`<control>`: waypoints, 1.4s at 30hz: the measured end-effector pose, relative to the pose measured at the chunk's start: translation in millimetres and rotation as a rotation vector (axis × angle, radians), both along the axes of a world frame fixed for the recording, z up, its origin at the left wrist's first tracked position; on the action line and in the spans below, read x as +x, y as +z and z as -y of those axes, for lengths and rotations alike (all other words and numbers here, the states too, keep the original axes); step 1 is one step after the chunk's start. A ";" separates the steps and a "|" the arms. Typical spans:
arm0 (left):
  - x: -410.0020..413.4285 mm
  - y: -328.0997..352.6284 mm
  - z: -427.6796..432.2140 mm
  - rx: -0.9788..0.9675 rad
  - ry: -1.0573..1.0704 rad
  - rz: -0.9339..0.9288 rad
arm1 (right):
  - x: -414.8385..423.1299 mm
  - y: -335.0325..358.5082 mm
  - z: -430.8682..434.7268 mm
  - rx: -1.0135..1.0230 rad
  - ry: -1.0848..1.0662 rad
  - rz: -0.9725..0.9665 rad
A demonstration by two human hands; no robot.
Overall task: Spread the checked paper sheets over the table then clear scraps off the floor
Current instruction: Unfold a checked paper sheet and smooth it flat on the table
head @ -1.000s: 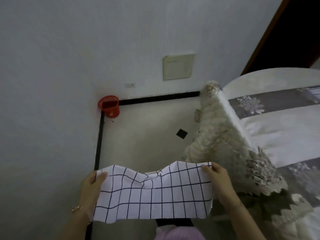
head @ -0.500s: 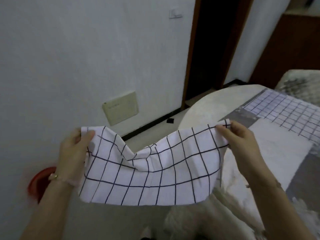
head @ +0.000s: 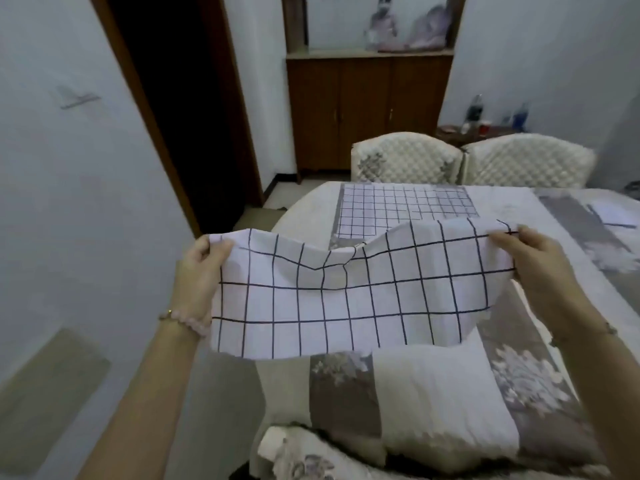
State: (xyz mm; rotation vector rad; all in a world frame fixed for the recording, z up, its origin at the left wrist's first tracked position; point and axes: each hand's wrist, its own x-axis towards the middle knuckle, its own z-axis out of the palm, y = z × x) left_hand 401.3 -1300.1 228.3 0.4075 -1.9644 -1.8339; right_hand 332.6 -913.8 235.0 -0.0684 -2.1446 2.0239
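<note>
Left hand and right hand, fingers pinching the upper corners of a checked sheet, hold it taut above the near worktop, presumably to lay it flat before the 1 spread sheet beyond

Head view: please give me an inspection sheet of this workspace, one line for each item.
Surface: table, covered with a patchwork cloth.
Job's things: flat checked sheet lies on the far side of the table; held checked sheet hangs in the air, sagging in the middle.
Clutter: bottles on a small stand at the back.
Grippers: left hand and right hand each pinch an upper corner of the held checked sheet.
Cables: nothing seen.
Surroundings: padded chairs behind the table, wooden cabinet, dark doorway.
</note>
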 end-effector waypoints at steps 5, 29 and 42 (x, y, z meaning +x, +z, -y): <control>-61.6 -34.1 -20.1 0.060 -0.184 0.079 | 10.4 -17.0 -38.9 0.037 -0.160 0.075; -89.3 -211.2 -65.2 -0.091 -0.312 0.752 | -2.6 -214.8 -123.3 0.279 -0.349 0.707; -86.1 -211.9 -95.6 -0.346 -0.148 0.718 | -13.4 -222.1 -133.1 0.482 -0.415 0.732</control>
